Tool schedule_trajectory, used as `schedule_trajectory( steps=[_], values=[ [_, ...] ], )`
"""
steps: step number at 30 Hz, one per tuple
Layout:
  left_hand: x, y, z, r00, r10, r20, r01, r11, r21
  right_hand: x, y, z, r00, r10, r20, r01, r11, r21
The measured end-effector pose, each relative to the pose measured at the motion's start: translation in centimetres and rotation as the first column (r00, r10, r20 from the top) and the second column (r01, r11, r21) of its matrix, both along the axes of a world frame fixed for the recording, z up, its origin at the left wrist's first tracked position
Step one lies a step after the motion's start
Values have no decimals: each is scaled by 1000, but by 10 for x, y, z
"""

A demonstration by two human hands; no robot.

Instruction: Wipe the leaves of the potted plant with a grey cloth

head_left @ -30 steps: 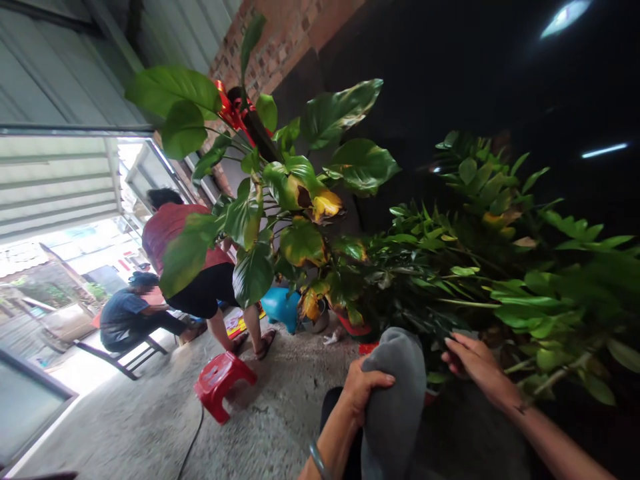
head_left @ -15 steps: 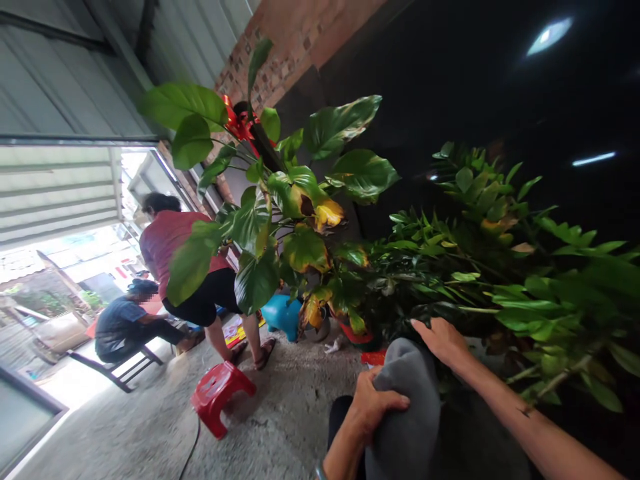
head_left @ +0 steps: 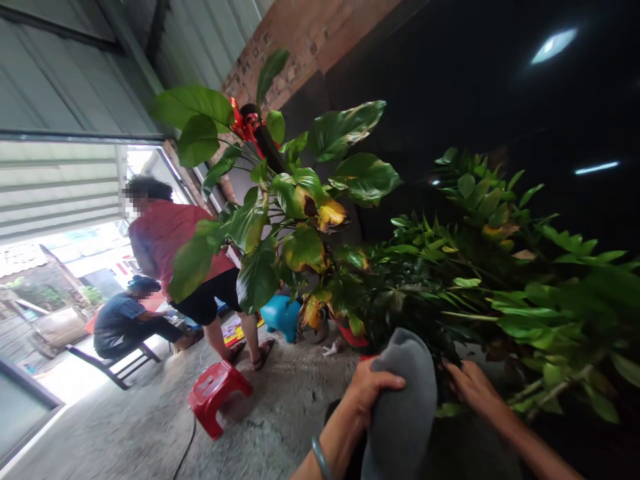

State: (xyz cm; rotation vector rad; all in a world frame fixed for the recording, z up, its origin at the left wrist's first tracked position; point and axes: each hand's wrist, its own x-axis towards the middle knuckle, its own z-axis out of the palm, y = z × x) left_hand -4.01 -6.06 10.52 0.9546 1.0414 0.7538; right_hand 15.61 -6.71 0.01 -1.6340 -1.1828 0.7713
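Note:
In the lower middle, my left hand (head_left: 367,390) is closed on a soft grey cloth piece (head_left: 405,400) with a rounded, folded top. Its thumb lies across the near face, while the other fingers are behind the cloth. A grey bangle (head_left: 321,459) circles the left wrist. To the right of the cloth, my right hand (head_left: 475,387) has its fingers drawn together, pointing left toward the cloth's edge. Whatever those fingertips pinch is too dark and small to make out. Dark leaves are just beyond the right hand.
A large potted plant (head_left: 305,247) with yellowing leaves stands ahead, and leafy plants (head_left: 540,300) spread at right. A red stool (head_left: 217,393) and a blue stool (head_left: 281,317) are on the concrete floor (head_left: 280,427). One person (head_left: 175,233) stands; another (head_left: 120,320) sits.
My right hand has moved down and slightly right, away from the top of the grey cloth. The cloth has turned a little in my left hand. The standing person has leaned left.

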Motion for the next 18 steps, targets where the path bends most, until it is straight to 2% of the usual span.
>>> schedule_trajectory(
  steps=[1,2,4,6,8,9,11,13,14,16,18],
  values=[
    [-5,-3,0,999,-39,25,39,999,-4,1,-1,0,1000,2,-15,-2,1000,-15],
    [-10,-3,5,998,-26,59,26,1000,2,2,-1,0,999,4,-32,-5,999,-33],
    [-19,7,24,983,116,141,-120,992,26,3,-3,2,998,6,-66,-10,998,-69],
    [-22,24,43,920,304,248,-320,947,28,3,-3,4,996,1,-95,-10,995,-97],
    [-17,38,46,843,425,330,-446,895,-12,2,-3,6,994,-3,-112,-9,995,-104],
    [-12,40,40,833,446,328,-458,888,-46,1,-3,7,993,-1,-116,-11,995,-103],
    [-4,34,13,879,416,234,-396,909,-131,1,-3,9,993,3,-117,-14,995,-96],
    [0,16,-18,968,219,119,-193,961,-199,3,-4,11,993,7,-115,-18,995,-97],
    [0,5,-29,987,126,95,-105,975,-195,4,-5,12,993,9,-115,-21,994,-103],
    [-5,-10,-34,989,-55,137,75,986,-148,5,-6,14,993,16,-120,-30,993,-115],
    [-10,-13,-16,974,-119,195,132,990,-53,5,-7,15,991,21,-134,-39,991,-131]
  ],
)
